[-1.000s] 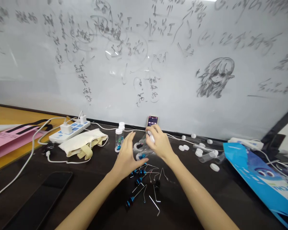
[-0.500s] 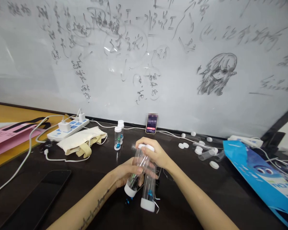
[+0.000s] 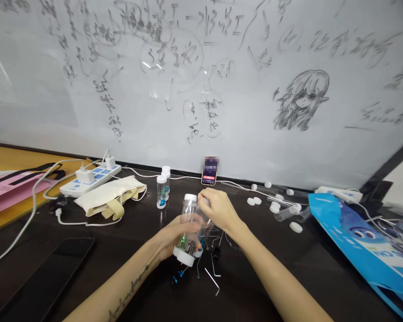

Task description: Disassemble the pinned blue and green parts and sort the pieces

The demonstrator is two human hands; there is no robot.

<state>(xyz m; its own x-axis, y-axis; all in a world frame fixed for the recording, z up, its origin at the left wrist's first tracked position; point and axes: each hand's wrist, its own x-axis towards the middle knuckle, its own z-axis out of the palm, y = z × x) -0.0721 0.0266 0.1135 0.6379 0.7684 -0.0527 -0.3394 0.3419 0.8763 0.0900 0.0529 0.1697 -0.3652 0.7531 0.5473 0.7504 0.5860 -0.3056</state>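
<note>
My left hand (image 3: 172, 233) is wrapped round a clear plastic tube (image 3: 189, 218) with white caps at both ends, held slightly tilted. Small green and dark pieces show near its bottom. A second clear tube (image 3: 205, 224) leans beside it, partly hidden, with a blue piece low inside. My right hand (image 3: 220, 208) is closed over the upper end of that second tube, its fingertips hidden. On the table below lie a blue and black small part (image 3: 177, 277), a bent metal hex key (image 3: 212, 281), thin hooked wires (image 3: 215, 264) and a black piece (image 3: 216, 252).
Capped tubes (image 3: 161, 192) stand behind my hands. Right are loose white caps (image 3: 296, 227), empty tubes (image 3: 285, 214) and a blue bag (image 3: 349, 241). Left are a dark phone (image 3: 50, 277), cloth pouch (image 3: 104, 194) and power strip (image 3: 100, 176). A lit phone (image 3: 209, 172) leans against the whiteboard.
The second tube has moved up and behind the first, out of its low position on the right. My right hand has shifted off the first tube's cap, which now shows, and has closed more tightly.
</note>
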